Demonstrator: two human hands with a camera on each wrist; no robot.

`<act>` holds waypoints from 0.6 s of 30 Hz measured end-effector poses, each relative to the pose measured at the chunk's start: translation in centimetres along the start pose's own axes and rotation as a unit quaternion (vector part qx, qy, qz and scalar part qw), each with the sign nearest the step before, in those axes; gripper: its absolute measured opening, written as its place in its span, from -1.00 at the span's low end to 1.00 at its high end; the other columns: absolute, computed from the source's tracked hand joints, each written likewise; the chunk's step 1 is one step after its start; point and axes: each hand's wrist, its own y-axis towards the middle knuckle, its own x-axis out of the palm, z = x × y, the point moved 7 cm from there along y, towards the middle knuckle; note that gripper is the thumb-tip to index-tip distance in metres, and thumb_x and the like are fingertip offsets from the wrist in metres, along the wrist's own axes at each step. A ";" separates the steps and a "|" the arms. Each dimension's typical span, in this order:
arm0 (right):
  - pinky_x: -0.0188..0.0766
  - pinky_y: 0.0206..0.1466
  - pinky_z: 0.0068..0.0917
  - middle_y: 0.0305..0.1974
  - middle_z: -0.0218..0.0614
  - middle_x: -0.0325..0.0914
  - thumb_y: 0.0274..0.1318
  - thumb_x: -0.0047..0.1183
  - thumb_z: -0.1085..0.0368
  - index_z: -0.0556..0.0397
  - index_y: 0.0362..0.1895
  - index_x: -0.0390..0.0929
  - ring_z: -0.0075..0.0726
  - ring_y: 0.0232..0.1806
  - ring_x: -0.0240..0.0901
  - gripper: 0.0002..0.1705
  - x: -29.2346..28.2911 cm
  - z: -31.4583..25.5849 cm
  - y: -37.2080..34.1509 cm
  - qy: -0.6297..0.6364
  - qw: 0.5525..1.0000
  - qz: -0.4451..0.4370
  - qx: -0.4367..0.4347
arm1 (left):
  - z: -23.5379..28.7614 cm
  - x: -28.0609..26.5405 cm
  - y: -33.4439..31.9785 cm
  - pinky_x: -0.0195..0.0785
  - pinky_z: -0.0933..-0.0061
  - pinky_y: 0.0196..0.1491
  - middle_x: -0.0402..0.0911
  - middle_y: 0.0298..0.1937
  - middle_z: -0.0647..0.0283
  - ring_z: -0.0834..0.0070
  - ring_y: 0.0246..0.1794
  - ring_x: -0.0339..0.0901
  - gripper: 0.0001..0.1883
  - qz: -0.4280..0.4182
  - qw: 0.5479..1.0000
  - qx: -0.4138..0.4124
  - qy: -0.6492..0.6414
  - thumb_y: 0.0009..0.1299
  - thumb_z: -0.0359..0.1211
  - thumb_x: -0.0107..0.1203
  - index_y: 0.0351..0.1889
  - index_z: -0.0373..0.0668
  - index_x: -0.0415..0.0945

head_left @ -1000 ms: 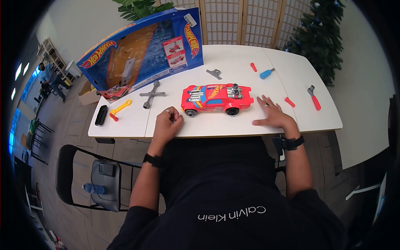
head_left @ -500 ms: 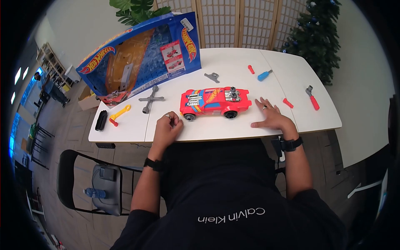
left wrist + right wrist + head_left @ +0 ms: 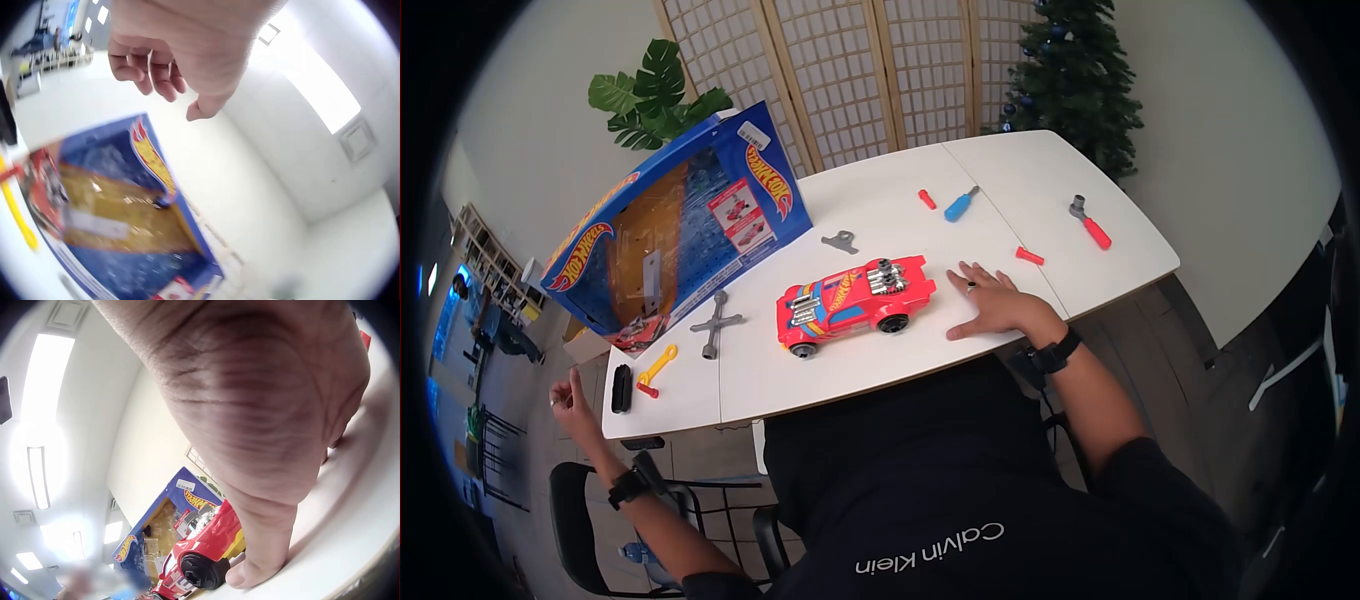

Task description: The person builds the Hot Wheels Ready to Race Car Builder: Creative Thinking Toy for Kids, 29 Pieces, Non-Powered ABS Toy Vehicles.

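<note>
A red toy car (image 3: 855,303) with blue and yellow stripes and a silver engine stands on the white table (image 3: 880,375). My right hand (image 3: 1003,304) rests on the table behind the car's rear, fingers spread; in the right wrist view the thumb (image 3: 256,565) lies close by the black rear wheel (image 3: 201,570). My left hand (image 3: 577,410) is raised beyond the table's left edge, its fingers (image 3: 164,81) loosely bent around nothing. Nearest to it lie a black part (image 3: 621,388), a yellow wrench (image 3: 660,366) and a red bolt (image 3: 648,391).
A blue toy box (image 3: 690,225) stands at the back left. Before it lie a grey cross wrench (image 3: 716,326) and a small grey part (image 3: 840,241). Rightward are red bolts (image 3: 1029,256), a blue screwdriver (image 3: 960,206) and a red-handled tool (image 3: 1092,224). A chair (image 3: 585,530) stands at the left.
My left hand has left the table beside the car's front and swung out to the left. The right hand stays behind the car. The head view has turned and tilted.
</note>
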 end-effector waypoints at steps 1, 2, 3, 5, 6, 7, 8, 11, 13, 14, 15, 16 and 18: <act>-0.39 0.75 0.24 0.77 0.07 -0.36 -0.03 0.25 -0.65 -0.05 0.78 -0.22 0.10 0.82 -0.46 0.56 0.0 0.0 0.2 -0.005 1.000 -0.006 0.000 | -0.6 -1.1 -0.1 0.39 0.39 -0.19 0.62 -0.24 0.17 0.39 -0.29 0.55 -0.54 0.029 0.980 0.006 0.197 0.55 0.00 0.30 0.00 -0.26 0.65; -0.39 0.75 0.24 0.77 0.07 -0.37 -0.02 0.25 -0.65 -0.06 0.78 -0.22 0.10 0.82 -0.47 0.56 0.2 -0.1 0.2 -0.008 1.000 -0.014 -0.001 | -1.0 -2.2 -0.2 0.54 0.23 0.01 0.73 -0.05 -0.05 0.15 -0.09 0.71 -0.35 0.058 0.920 0.013 0.387 0.52 0.13 0.29 0.14 -0.35 0.64; -0.39 0.75 0.24 0.77 0.07 -0.37 -0.02 0.25 -0.65 -0.06 0.78 -0.22 0.10 0.82 -0.47 0.56 0.3 -0.1 0.2 -0.005 1.000 -0.014 -0.001 | -1.9 -2.7 -0.3 0.54 0.23 0.01 0.73 -0.05 -0.05 0.15 -0.09 0.71 -0.35 0.057 0.919 0.016 0.389 0.52 0.13 0.29 0.14 -0.35 0.64; -0.40 0.76 0.23 0.78 0.04 -0.39 -0.02 0.24 -0.65 -0.07 0.78 -0.24 0.08 0.82 -0.50 0.57 0.2 -0.1 0.2 -0.009 1.000 -0.019 0.002 | -7.0 -2.5 -0.9 0.35 0.04 0.43 0.58 0.32 -0.35 -0.15 0.39 0.54 -0.03 -0.045 0.872 -0.111 0.474 0.46 0.31 0.24 0.36 -0.51 0.48; -0.40 0.76 0.23 0.78 0.04 -0.39 -0.02 0.24 -0.65 -0.07 0.78 -0.24 0.08 0.82 -0.50 0.57 0.2 -0.1 0.2 -0.006 1.000 -0.019 0.000 | -8.8 -2.3 -1.1 0.35 0.04 0.43 0.58 0.32 -0.35 -0.15 0.39 0.54 -0.03 -0.044 0.871 -0.109 0.477 0.46 0.31 0.24 0.36 -0.51 0.48; -0.41 0.76 0.23 0.78 0.04 -0.39 -0.03 0.24 -0.66 -0.07 0.78 -0.24 0.07 0.82 -0.50 0.57 0.3 -0.1 0.1 -0.006 1.000 -0.020 0.002 | -11.0 -1.8 -1.7 0.34 0.06 0.45 0.56 0.34 -0.36 -0.14 0.41 0.52 0.01 -0.073 0.890 -0.125 0.432 0.46 0.32 0.22 0.40 -0.54 0.44; -0.41 0.76 0.22 0.78 0.03 -0.39 -0.03 0.24 -0.66 -0.08 0.78 -0.25 0.06 0.82 -0.50 0.57 0.2 0.0 0.2 -0.009 1.000 -0.019 0.003 | -11.7 -1.5 -2.1 0.32 0.07 0.47 0.55 0.36 -0.37 -0.13 0.44 0.51 0.04 -0.099 0.907 -0.143 0.384 0.46 0.33 0.20 0.44 -0.56 0.39; -0.43 0.76 0.21 0.78 0.03 -0.38 -0.04 0.24 -0.66 -0.09 0.79 -0.25 0.06 0.82 -0.49 0.57 0.1 0.0 0.2 -0.005 1.000 -0.016 0.002 | -11.0 0.0 -3.8 0.38 0.07 0.41 0.60 0.30 -0.36 -0.13 0.37 0.57 0.03 -0.114 0.923 -0.172 0.326 0.45 0.31 0.24 0.44 -0.54 0.39; -0.43 0.76 0.20 0.78 0.03 -0.37 -0.03 0.24 -0.66 -0.09 0.79 -0.25 0.07 0.82 -0.49 0.57 0.1 0.0 0.2 -0.008 1.000 -0.016 -0.004 | -9.0 1.0 -4.8 0.41 0.07 0.38 0.62 0.27 -0.34 -0.13 0.34 0.59 0.01 -0.118 0.921 -0.175 0.328 0.44 0.30 0.26 0.44 -0.50 0.40; -0.42 0.76 0.20 0.78 0.03 -0.37 -0.03 0.24 -0.65 -0.09 0.79 -0.25 0.06 0.82 -0.49 0.57 0.2 0.1 0.2 -0.011 1.000 -0.018 0.004 | -8.9 1.2 -4.7 0.44 0.07 0.35 0.65 0.24 -0.33 -0.12 0.30 0.62 -0.02 -0.123 0.921 -0.170 0.328 0.44 0.28 0.28 0.44 -0.47 0.41; -0.42 0.76 0.19 0.78 0.03 -0.36 -0.03 0.24 -0.65 -0.09 0.79 -0.25 0.06 0.82 -0.49 0.57 0.2 0.1 0.2 -0.014 1.000 -0.020 0.009 | -8.8 1.4 -4.8 0.51 0.07 0.25 0.71 0.16 -0.27 -0.09 0.19 0.70 -0.09 -0.110 0.921 -0.151 0.342 0.39 0.21 0.37 0.43 -0.36 0.46; -0.42 0.76 0.18 0.78 0.05 -0.36 -0.02 0.23 -0.66 -0.09 0.79 -0.25 0.05 0.82 -0.49 0.56 0.2 0.2 0.3 -0.020 1.000 -0.019 0.008 | -8.9 1.1 -5.0 0.51 0.07 0.25 0.71 0.16 -0.27 -0.09 0.19 0.70 -0.09 -0.101 0.920 -0.157 0.344 0.39 0.21 0.37 0.43 -0.36 0.46; -0.42 0.76 0.16 0.78 0.04 -0.36 -0.01 0.21 -0.67 -0.09 0.79 -0.26 0.03 0.82 -0.50 0.56 0.3 0.2 0.2 -0.018 1.000 -0.020 0.008 | -8.4 1.7 -5.4 0.55 0.06 0.19 0.74 0.10 -0.23 -0.07 0.12 0.74 -0.14 -0.138 0.918 -0.138 0.345 0.32 0.13 0.45 0.40 -0.28 0.49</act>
